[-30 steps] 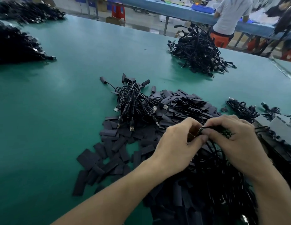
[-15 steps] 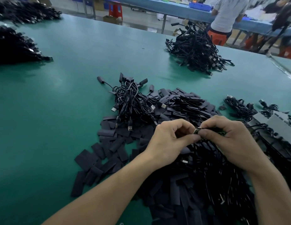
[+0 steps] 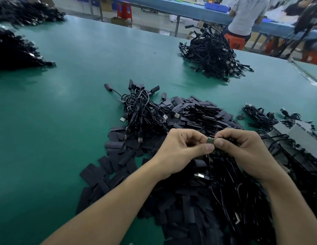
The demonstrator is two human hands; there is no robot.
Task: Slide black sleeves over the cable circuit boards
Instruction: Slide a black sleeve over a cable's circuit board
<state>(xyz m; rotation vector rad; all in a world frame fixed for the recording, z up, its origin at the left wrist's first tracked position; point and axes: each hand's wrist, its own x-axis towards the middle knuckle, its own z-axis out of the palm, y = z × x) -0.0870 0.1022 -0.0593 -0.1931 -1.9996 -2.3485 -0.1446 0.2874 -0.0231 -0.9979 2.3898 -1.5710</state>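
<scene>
Centrally, both hands meet above the near heap of parts on the green table (image 3: 83,71). The left hand (image 3: 179,152) and the right hand (image 3: 246,152) pinch a small circuit board (image 3: 211,139) between them, thumb and forefinger of each hand closed on it from opposite sides. The board shows green with a metallic end; only a short part is exposed between the fingertips. Whether a black sleeve is already on the covered part inside the right hand cannot be told.

A thin black cable (image 3: 209,165) hangs straight down from the grip to a silver plug lying just below it.

Directly under the grip and toward the person lies a tangle of black cables (image 3: 233,200). Left of and below the grip, loose black sleeves (image 3: 117,163) are scattered flat on the table, many overlapping. Just beyond the grip is a denser stack of sleeves (image 3: 203,114), with a bundle of cables (image 3: 141,110) touching its left side. Right of the grip rests a grey tray (image 3: 295,131) with more cables. Well beyond the grip, to the far right, sits a separate cable pile (image 3: 212,53).
</scene>
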